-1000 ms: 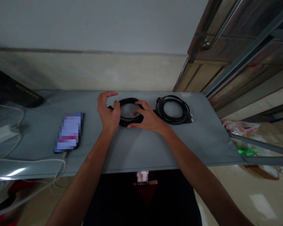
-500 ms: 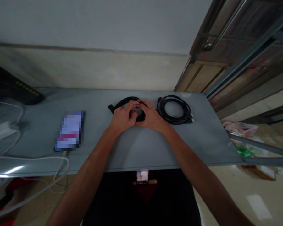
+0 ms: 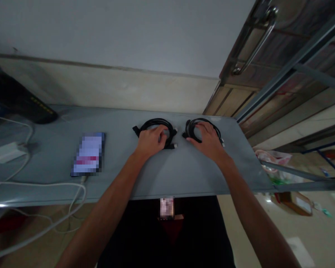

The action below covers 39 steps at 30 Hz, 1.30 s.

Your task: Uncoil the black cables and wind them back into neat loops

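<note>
Two coiled black cables lie side by side on the grey tabletop. On the left coiled cable (image 3: 156,121), my left hand (image 3: 150,143) is curled over the near left part of the ring, thumb and index finger bent inward. Plug ends of this coil stick out at its left and right sides. Over the right coiled cable (image 3: 216,128) is my right hand (image 3: 208,141), its thumb apart from the fingers, which reach across the ring and appear to touch it. My palm hides part of that coil.
A phone (image 3: 88,153) with a charging cable lies on the left, near a white adapter (image 3: 7,152). A black cylindrical object (image 3: 19,95) is at the back left. The wall (image 3: 128,87) borders the far edge; a metal frame (image 3: 281,70) rises at the right.
My right hand has left the left coil and moved right onto the other coiled cable. My left hand stays at the left coil, whose right-side plugs now show.
</note>
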Each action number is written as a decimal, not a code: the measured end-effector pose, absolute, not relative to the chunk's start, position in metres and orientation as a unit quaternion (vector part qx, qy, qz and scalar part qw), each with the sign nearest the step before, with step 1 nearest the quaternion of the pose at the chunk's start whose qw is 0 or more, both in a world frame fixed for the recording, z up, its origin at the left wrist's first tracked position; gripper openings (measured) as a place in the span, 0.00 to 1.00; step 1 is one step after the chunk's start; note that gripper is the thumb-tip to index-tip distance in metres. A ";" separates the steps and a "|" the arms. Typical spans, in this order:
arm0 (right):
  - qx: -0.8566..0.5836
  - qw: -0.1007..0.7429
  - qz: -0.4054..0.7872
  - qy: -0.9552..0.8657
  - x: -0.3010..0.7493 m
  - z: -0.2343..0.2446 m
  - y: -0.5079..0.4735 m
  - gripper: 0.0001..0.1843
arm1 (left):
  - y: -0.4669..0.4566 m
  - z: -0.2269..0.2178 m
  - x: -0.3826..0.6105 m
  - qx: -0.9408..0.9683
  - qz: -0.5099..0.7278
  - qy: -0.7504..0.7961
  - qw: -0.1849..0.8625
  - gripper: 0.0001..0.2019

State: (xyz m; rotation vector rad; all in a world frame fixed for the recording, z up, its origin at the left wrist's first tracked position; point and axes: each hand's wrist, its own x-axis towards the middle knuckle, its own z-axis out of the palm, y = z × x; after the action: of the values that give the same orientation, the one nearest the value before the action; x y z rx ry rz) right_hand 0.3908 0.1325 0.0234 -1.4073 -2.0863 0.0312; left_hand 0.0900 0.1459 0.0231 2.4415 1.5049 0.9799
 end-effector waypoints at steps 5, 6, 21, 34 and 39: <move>-0.565 0.219 0.050 -0.794 0.429 0.018 0.108 0.19 | 0.149 0.024 0.089 0.796 0.330 0.503 0.074 0.15; -0.563 0.215 0.055 -0.796 0.431 0.018 0.104 0.18 | 0.149 0.025 0.089 0.792 0.330 0.507 0.078 0.15; -0.631 0.181 -0.025 -0.754 0.432 0.055 0.100 0.20 | 0.148 0.029 0.090 0.766 0.350 0.525 0.122 0.15; -0.606 0.300 0.074 -0.733 0.423 0.096 0.111 0.23 | 0.148 0.030 0.089 0.771 0.345 0.520 0.129 0.15; -0.627 0.220 0.035 -0.747 0.411 0.101 0.119 0.24 | 0.148 0.029 0.089 0.771 0.346 0.518 0.131 0.15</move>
State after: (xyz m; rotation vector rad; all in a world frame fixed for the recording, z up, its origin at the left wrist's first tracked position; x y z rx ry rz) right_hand 0.4115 0.1188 0.1012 -1.7333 -2.0660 0.0972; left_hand 0.0894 0.1483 0.0294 2.2389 1.5040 1.0044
